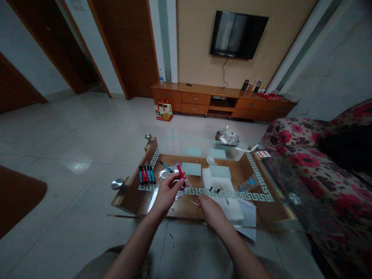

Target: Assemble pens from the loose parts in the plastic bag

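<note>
My left hand (166, 190) pinches a red pen (180, 171), held tilted above the glass table. My right hand (210, 208) is closed, with a thin pale stick (191, 201) pointing out of it to the left, perhaps a pen refill. A blue pen (166, 167) lies on clear plastic wrap (163, 174) behind my left hand. Farther left, several red and blue pens (147, 175) with black ends lie side by side in a row. Two small black pen parts (214, 190) rest just beyond my right hand.
The glass coffee table (264, 195) has a patterned border and a wooden shelf below. Under the glass are a white box (236, 211) and a plastic bottle (247, 183). A lined waste bin (226, 144) stands behind. A flowered sofa (293, 135) is at the right.
</note>
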`<state>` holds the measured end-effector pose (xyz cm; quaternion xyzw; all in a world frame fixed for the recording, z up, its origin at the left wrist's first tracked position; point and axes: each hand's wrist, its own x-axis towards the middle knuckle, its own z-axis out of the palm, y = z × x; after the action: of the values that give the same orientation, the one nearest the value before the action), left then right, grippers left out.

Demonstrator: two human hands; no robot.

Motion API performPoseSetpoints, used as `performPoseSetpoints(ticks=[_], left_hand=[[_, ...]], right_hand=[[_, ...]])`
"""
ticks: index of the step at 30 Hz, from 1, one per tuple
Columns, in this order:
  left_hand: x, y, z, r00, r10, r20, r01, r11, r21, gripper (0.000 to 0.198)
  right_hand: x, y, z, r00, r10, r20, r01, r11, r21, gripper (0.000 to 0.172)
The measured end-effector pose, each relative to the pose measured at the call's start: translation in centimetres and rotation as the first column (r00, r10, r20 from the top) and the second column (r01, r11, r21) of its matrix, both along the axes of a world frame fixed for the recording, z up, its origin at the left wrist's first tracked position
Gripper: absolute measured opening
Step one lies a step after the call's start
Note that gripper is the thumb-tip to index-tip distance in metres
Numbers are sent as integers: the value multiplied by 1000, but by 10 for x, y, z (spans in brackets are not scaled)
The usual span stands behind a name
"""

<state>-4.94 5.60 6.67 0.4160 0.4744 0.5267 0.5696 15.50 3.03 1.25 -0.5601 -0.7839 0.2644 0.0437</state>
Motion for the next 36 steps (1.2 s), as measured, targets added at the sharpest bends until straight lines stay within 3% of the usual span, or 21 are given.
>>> performPoseSetpoints(ticks=[10,16,23,28,33,36], left_hand=[[-1,3,-5,999,2,-33,-1,1000,15,42],[-2,2,-8,999,20,-26,-20,1000,22,42],[-2,2,-8,998,48,-32,-48,999,26,43],[-1,3,-7,998,46,-48,-45,999,17,43],[-2,4,-10,998,29,-59,-28,999,21,42],[-2,4,-10,998,21,-54,-20,1000,20,43]], right_hand=[[1,0,0,1000,9,-14,-9,1000,-2,17],[-6,1,0,972,-3,-235,16,998,53,21],[-15,4,23,873,-37,-486,151,969,198,13],[-11,5,29,835,-82,-544,234,948,217,13],[-12,6,27,804,-41,-594,210,953,218,30],[-12,6,26,795,-68,-602,227,955,193,28]])
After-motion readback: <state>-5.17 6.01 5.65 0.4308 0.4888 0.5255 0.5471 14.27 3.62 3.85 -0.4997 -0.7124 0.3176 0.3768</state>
